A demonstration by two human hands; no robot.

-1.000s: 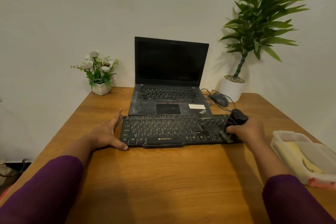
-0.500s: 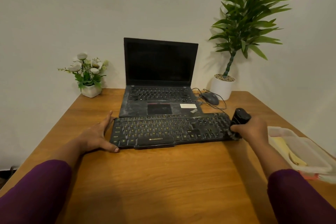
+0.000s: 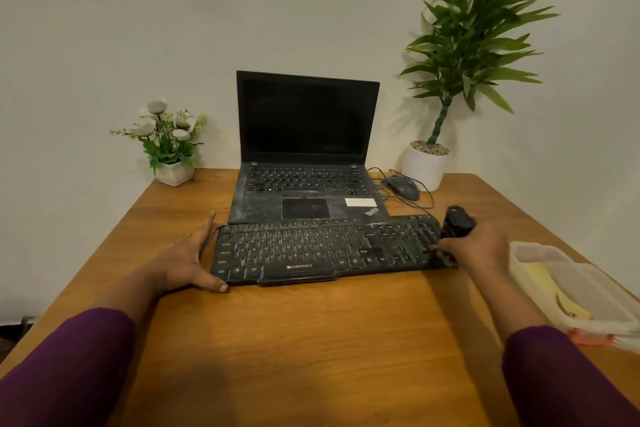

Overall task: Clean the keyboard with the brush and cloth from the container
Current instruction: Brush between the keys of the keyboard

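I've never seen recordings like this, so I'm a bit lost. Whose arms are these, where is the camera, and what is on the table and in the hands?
There is no machine here. A person wears a camera on the head that looks forward and down, so the purple sleeves are their own arms. On the wooden table lie a dusty black keyboard, an open laptop behind it, a mouse, two potted plants, and on the right a plastic container with a yellow cloth inside. The left hand rests open against the keyboard's left end. The right hand grips a black brush at the keyboard's right end.
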